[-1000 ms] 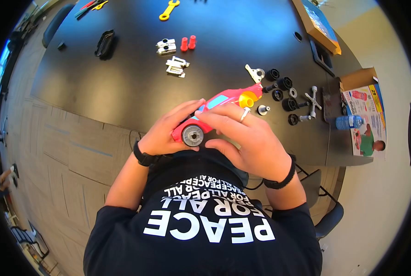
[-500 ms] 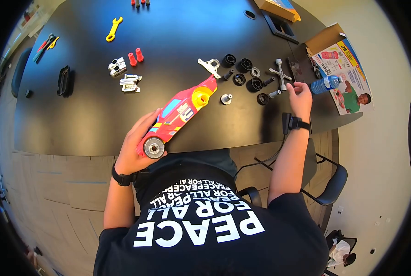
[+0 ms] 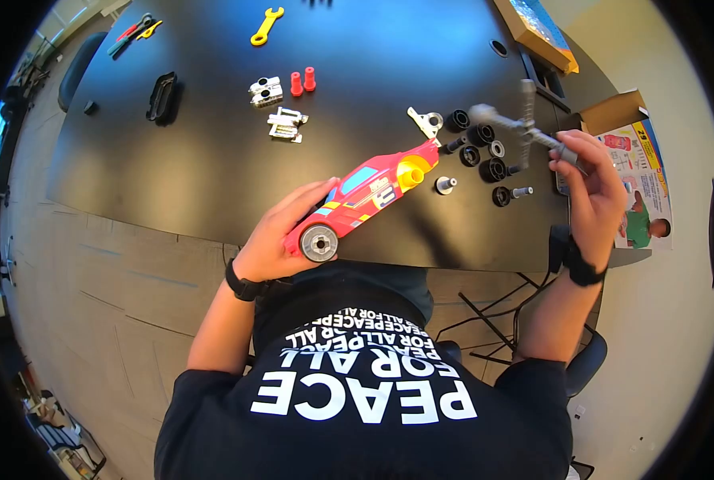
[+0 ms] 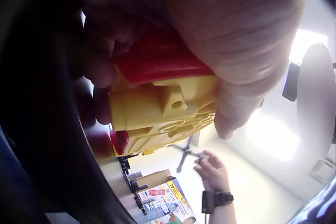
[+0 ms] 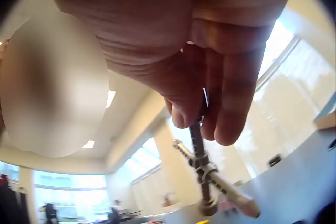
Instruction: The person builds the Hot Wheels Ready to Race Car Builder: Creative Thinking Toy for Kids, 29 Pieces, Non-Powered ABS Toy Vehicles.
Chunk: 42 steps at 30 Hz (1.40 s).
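Observation:
The left hand (image 3: pixel 281 236) grips the rear end of a red toy car (image 3: pixel 365 186) by its grey wheel, the car's nose pointing up and right over the table edge. In the left wrist view the car's yellow underside (image 4: pixel 168 108) shows between thumb and fingers. At the right, the right hand (image 3: pixel 593 180) pinches one arm of a grey cross-shaped wrench (image 3: pixel 526 126), held up above the table. The right wrist view shows the wrench (image 5: pixel 202 166) hanging from thumb and fingertips.
Black wheels (image 3: pixel 493 169), a grey-white peg (image 3: pixel 446 186) and a white bracket (image 3: pixel 426 122) lie beyond the car. Chrome parts (image 3: pixel 285 126), red pegs (image 3: pixel 309 79), a yellow wrench (image 3: pixel 267 26) and a black tray (image 3: pixel 162 98) are farther left. A printed box (image 3: pixel 641 172) stands right.
The right hand left the car, reached to the grey cross wrench on the table, took hold of it and raised it. The left hand has kept its grip on the car.

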Available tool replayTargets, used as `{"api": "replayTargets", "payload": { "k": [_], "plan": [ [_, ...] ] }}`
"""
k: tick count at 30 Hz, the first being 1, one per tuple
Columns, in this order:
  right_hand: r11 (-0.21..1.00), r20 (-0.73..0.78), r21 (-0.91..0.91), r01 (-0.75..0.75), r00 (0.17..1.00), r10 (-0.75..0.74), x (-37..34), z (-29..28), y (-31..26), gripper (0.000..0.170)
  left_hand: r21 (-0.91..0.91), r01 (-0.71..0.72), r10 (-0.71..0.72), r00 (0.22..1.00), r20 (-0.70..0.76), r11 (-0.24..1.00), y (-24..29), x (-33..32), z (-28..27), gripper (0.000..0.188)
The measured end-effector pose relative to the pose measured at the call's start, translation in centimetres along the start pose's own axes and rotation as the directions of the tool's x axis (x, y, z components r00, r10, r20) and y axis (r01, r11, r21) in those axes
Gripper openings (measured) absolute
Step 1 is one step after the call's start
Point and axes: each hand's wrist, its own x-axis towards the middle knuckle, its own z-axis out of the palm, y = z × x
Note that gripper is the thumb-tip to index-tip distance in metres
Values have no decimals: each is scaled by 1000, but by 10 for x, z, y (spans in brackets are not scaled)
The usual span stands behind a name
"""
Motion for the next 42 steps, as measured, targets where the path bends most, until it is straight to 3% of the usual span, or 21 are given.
{"api": "replayTargets", "payload": {
  "k": [2,4,9,12,14,15,17,18,20,21,24,25,26,29,32,34,36,37,40,41,42],
  "plan": [
    [991,147,88,99,983,-112,5,32,-54,34,10,0,0,1000,-6,1000,-1,-1,0,91],
    [934,325,-15,357,885,-333,18,58,-96,34,56,-15,14,1000,8,998,-2,-1,0,91],
    [931,499,103,350,791,-353,36,93,-141,23,48,-22,23,1000,-22,999,-4,-2,3,91],
    [875,524,167,455,711,-470,45,105,-148,19,13,31,-31,999,-13,999,-6,-5,4,92],
    [827,605,172,535,605,-518,48,107,-154,22,-25,67,-67,998,-7,997,-7,-7,4,92],
    [827,606,172,535,604,-517,50,106,-159,22,-42,76,-75,997,19,996,-9,-9,3,92],
    [798,755,-176,577,599,-266,50,103,-172,46,-157,165,-162,986,36,974,-4,-4,6,93],
    [799,754,-179,574,602,-262,47,107,-175,46,-159,165,-161,986,41,973,-4,-3,7,93],
    [866,632,-210,453,739,-234,42,118,-176,67,-125,89,-86,996,29,988,-6,-1,7,89],
    [925,638,-39,379,721,-269,43,120,-173,56,-107,51,-49,999,19,993,-8,0,6,87],
    [900,686,69,431,635,-356,35,125,-168,42,-46,-49,48,999,-17,998,-10,-4,4,81],
    [897,648,152,415,644,-407,29,131,-161,37,-70,-63,62,998,-21,996,-5,-4,1,81],
    [897,647,154,414,644,-408,31,129,-163,37,-69,-61,59,998,-20,996,-16,-9,6,81],
    [870,745,-14,493,585,-319,36,119,-174,37,-350,241,-240,970,46,905,-41,-17,21,84],
    [915,697,-161,370,699,-161,38,119,-178,55,-219,119,-123,992,-3,968,-18,-12,13,82],
    [926,713,-103,362,676,-185,37,121,-179,55,-57,-31,28,998,-48,998,2,-5,3,80],
    [945,737,6,328,637,-225,34,122,-179,58,9,-92,92,995,-48,996,0,-5,3,79],
    [920,638,79,384,690,-342,28,128,-172,59,38,-109,109,994,-15,993,-9,-2,3,74],
    [938,699,136,317,641,-318,33,122,-175,53,-95,19,-24,998,-55,995,-16,-8,7,72],
    [939,697,133,316,644,-316,33,122,-176,53,-103,3,-8,998,-56,995,-18,-7,7,76],
    [925,682,30,379,669,-296,33,121,-176,47,-103,2,-7,999,-54,995,-17,-6,7,76]
  ]
}}
